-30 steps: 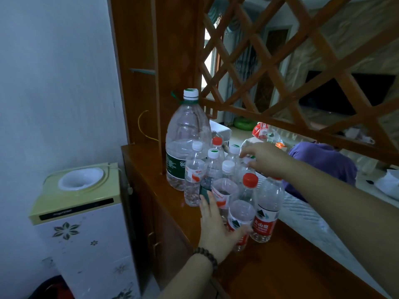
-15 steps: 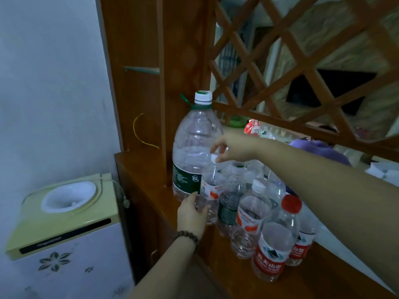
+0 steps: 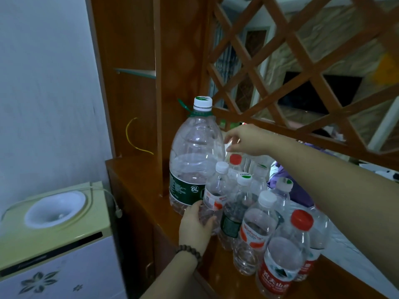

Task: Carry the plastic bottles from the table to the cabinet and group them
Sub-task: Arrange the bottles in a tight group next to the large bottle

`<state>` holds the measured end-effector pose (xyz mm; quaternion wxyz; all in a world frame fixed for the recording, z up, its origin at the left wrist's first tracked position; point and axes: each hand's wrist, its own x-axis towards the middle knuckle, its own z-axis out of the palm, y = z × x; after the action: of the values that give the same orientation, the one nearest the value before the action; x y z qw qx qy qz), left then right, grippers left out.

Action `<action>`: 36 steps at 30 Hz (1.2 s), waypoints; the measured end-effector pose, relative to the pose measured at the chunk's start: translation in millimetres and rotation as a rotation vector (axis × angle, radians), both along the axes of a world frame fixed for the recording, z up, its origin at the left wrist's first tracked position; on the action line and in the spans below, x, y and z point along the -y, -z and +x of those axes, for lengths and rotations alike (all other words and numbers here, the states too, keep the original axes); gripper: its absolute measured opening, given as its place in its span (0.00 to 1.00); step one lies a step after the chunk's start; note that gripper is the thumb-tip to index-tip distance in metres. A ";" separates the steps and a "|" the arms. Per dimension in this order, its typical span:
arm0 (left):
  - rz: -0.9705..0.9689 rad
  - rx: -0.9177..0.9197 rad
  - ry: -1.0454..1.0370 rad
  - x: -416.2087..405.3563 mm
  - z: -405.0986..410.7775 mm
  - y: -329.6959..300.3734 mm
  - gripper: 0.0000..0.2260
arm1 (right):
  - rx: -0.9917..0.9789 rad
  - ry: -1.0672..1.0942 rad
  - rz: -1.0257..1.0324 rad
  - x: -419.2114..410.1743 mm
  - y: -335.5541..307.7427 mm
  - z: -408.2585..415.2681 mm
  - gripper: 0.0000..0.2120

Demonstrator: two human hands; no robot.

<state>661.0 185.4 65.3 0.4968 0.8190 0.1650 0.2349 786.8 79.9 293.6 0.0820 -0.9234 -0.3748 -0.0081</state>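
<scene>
Left hand now rests with fingers curved round the base of a small white-capped bottle, having slid left from the nearer red-capped bottle a second ago. Right hand has lifted off the caps; it hovers loosely curled, holding nothing, beside the big jug. Judgement: the cluster on the cabinet top is being tightened toward the jug. Rear bottles are hidden behind the forearm; right fingertips are blurred, so contact is unclear.
</scene>
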 end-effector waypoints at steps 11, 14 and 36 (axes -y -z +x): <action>-0.015 0.025 0.022 0.0 5.9 9.1 0.24 | -0.078 -0.022 -0.201 1.6 24.5 19.1 0.12; 0.011 0.024 0.015 -0.4 7.6 11.8 0.26 | -0.057 -0.035 -0.238 2.3 25.6 20.7 0.15; 0.052 0.061 0.107 41.7 -29.4 -18.6 0.41 | -0.177 -0.136 -0.161 36.1 16.1 -35.9 0.10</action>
<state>631.6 143.8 83.8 0.4918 0.8319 0.0995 0.2371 750.9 43.7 277.6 0.0408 -0.8965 -0.4275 0.1093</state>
